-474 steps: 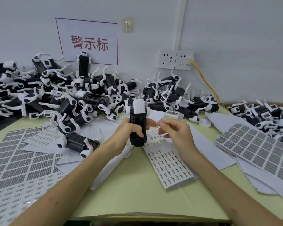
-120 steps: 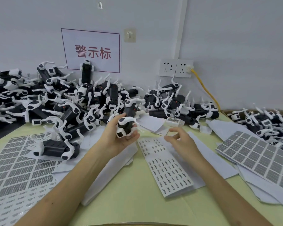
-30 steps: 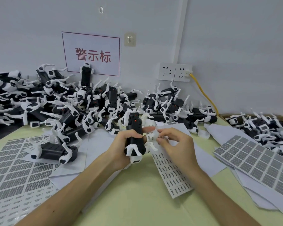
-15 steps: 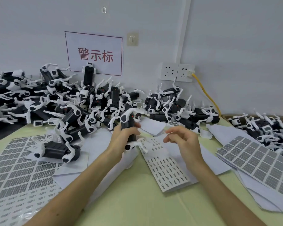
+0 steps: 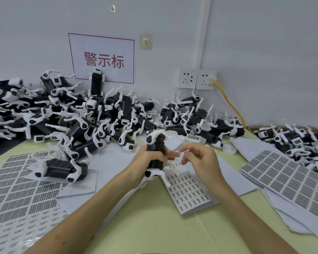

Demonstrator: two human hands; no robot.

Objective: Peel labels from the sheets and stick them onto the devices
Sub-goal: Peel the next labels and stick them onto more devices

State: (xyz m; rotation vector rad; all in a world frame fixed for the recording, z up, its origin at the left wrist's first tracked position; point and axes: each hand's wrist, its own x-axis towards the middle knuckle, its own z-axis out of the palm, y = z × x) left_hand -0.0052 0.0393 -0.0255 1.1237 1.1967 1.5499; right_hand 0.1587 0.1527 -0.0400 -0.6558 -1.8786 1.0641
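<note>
A small printed label (image 5: 179,154) is pinched at the fingertips of the right hand (image 5: 200,162), just right of frame centre and close beside the device (image 5: 155,151), not yet pressed onto it. The label is judged to be very light, limp and sticky on one face; it is best held by one edge only, so that the adhesive is kept off the skin and the strip is not allowed to curl onto itself. The device, a black body with thin white limbs, is held upright at frame centre, with the left hand (image 5: 147,162) wrapped round its middle. The body is judged to be stiff and light, while the limbs look thin and easily bent, so the grip is best kept on the black body. Directly below the hands, a label sheet (image 5: 188,194) of small labels lies flat on the table (image 5: 154,226). Larger sheets (image 5: 286,178) are spread at the right of the frame and others at the lower left. A pile of devices (image 5: 99,114) is heaped along the wall across the upper left and centre. A wall sign (image 5: 103,59), two sockets (image 5: 195,78) and a yellow cable (image 5: 229,101) are seen above it.
</note>
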